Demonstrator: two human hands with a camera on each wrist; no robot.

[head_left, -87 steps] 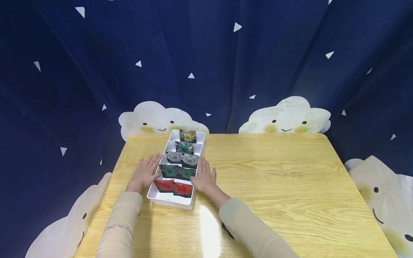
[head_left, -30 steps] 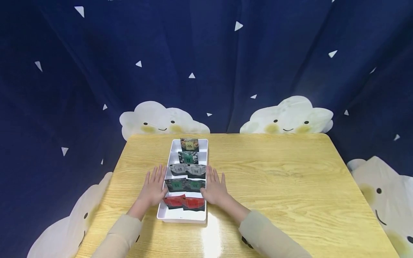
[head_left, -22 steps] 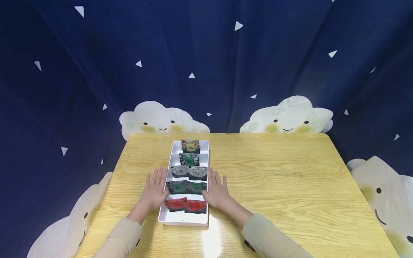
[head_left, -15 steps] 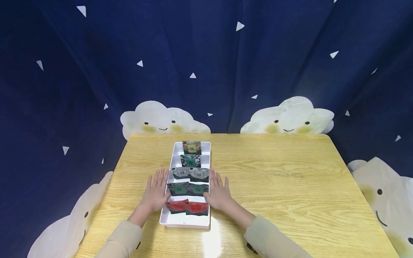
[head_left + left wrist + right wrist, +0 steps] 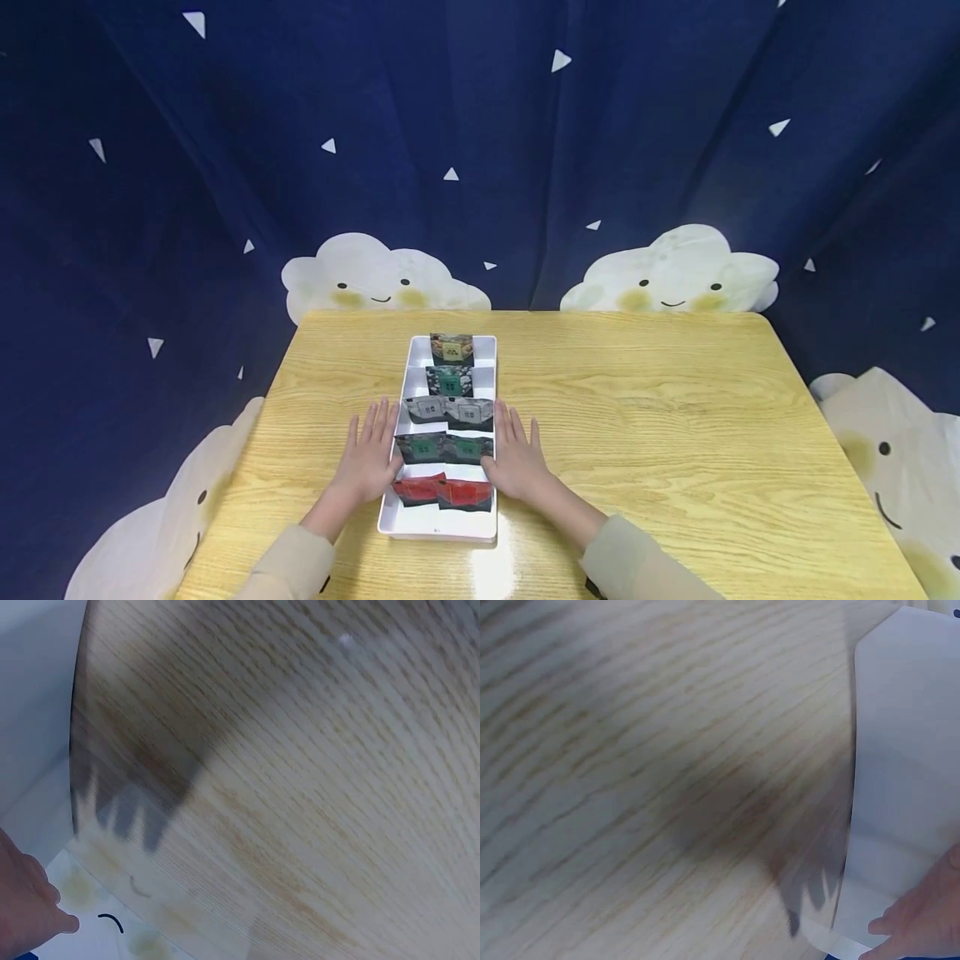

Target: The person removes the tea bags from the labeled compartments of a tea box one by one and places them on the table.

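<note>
White tray w/ sachets has slid nearer & R on desk, now approx. squared up; L hand & R hand flank it, fingers straight, slightly spread.

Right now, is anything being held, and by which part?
The white tray, by its two long sides, between the left hand and the right hand, fingers straight.

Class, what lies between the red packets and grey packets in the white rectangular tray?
Two flat, dark packets with green labels, side by side, as the head view shows.
</note>
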